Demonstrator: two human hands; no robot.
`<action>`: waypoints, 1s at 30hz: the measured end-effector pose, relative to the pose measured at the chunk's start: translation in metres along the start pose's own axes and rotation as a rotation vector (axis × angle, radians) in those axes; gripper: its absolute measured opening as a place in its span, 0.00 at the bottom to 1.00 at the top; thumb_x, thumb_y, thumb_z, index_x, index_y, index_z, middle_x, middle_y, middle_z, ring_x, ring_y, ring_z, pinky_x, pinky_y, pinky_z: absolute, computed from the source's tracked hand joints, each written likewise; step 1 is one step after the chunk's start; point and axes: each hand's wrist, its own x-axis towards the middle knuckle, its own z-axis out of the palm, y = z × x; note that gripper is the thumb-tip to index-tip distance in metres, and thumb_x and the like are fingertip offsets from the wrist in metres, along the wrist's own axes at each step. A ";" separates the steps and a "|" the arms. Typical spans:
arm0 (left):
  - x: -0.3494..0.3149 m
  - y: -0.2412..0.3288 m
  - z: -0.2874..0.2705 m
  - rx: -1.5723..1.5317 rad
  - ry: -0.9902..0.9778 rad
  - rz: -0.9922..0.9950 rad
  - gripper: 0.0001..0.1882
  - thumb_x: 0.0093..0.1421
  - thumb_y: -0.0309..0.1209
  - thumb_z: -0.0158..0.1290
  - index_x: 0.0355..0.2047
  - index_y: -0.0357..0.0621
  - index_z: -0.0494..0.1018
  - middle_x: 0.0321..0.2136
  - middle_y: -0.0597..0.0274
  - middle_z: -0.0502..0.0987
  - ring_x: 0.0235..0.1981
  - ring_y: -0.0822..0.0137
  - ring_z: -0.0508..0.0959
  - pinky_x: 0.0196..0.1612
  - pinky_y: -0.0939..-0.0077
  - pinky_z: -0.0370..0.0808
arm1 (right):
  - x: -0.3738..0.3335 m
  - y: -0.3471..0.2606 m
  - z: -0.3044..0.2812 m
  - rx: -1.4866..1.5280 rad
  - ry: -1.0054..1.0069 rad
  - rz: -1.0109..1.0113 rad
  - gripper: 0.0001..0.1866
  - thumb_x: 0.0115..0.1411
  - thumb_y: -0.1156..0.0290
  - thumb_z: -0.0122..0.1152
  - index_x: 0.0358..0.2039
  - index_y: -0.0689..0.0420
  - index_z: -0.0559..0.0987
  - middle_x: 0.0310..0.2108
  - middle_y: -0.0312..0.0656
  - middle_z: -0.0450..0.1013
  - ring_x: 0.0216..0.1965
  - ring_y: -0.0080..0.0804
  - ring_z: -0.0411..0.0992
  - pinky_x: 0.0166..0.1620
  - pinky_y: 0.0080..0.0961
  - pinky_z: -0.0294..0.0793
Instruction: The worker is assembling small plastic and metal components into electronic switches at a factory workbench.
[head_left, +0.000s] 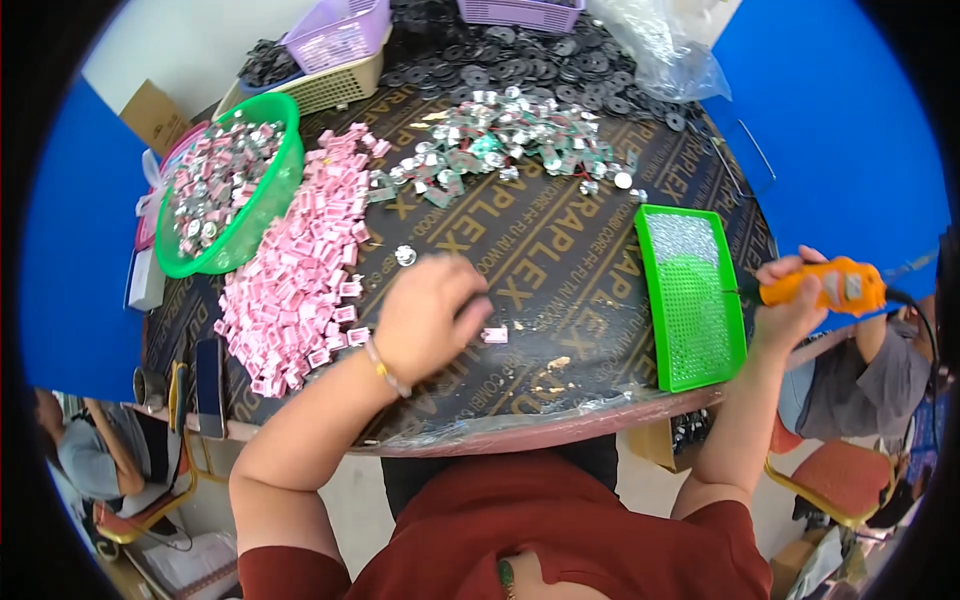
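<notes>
From where I watch, the far left of the round dark table carries a green basin tilted toward the middle and filled with mixed pink and silver parts. Just beside it, spilling toward the near edge, lies a long heap of small pink pieces. My left hand hovers low over the table right next to that heap, wrist banded with a thin bracelet, fingers curled down and inward; I cannot tell whether anything is pinched under them. One lone pink piece lies on the table just beside those fingertips, apart from the heap, and a small silver disc lies a little beyond the hand. Farther back in the middle spreads a pile of silver and green parts, with dark rings scattered behind it and lilac baskets at the far rim. To the right of centre a flat green tray rests near the table's edge, its surface dotted with tiny rows. At the far right my right hand is clenched around an orange handheld tool, held just past the tray's right side, with a dark cord running off it.
</notes>
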 end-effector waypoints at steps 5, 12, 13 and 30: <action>0.038 -0.074 -0.028 0.328 0.126 -0.099 0.10 0.47 0.25 0.57 0.33 0.45 0.76 0.34 0.57 0.73 0.39 0.55 0.73 0.42 0.63 0.71 | -0.012 -0.029 0.030 0.004 -0.074 -0.097 0.32 0.55 0.45 0.59 0.43 0.63 0.68 0.21 0.43 0.68 0.20 0.29 0.66 0.25 0.25 0.68; 0.078 -0.113 -0.015 0.597 -0.087 0.123 0.13 0.46 0.32 0.60 0.35 0.55 0.78 0.29 0.67 0.71 0.40 0.65 0.71 0.44 0.70 0.66 | -0.033 -0.029 0.069 0.097 -0.204 -0.058 0.33 0.56 0.40 0.56 0.44 0.61 0.67 0.21 0.42 0.69 0.19 0.28 0.68 0.26 0.24 0.71; 0.081 -0.116 -0.013 0.630 -0.110 0.151 0.12 0.47 0.33 0.59 0.35 0.56 0.79 0.29 0.68 0.71 0.39 0.65 0.71 0.44 0.70 0.66 | -0.035 -0.029 0.074 0.097 -0.205 -0.057 0.33 0.56 0.40 0.56 0.44 0.61 0.67 0.21 0.42 0.69 0.19 0.28 0.68 0.26 0.24 0.71; 0.090 -0.115 -0.021 -0.106 0.329 -0.186 0.03 0.50 0.25 0.53 0.26 0.41 0.76 0.24 0.63 0.78 0.26 0.69 0.75 0.31 0.73 0.72 | -0.046 -0.030 0.089 0.212 -0.255 0.019 0.32 0.56 0.40 0.55 0.44 0.58 0.67 0.21 0.39 0.69 0.19 0.26 0.67 0.22 0.22 0.70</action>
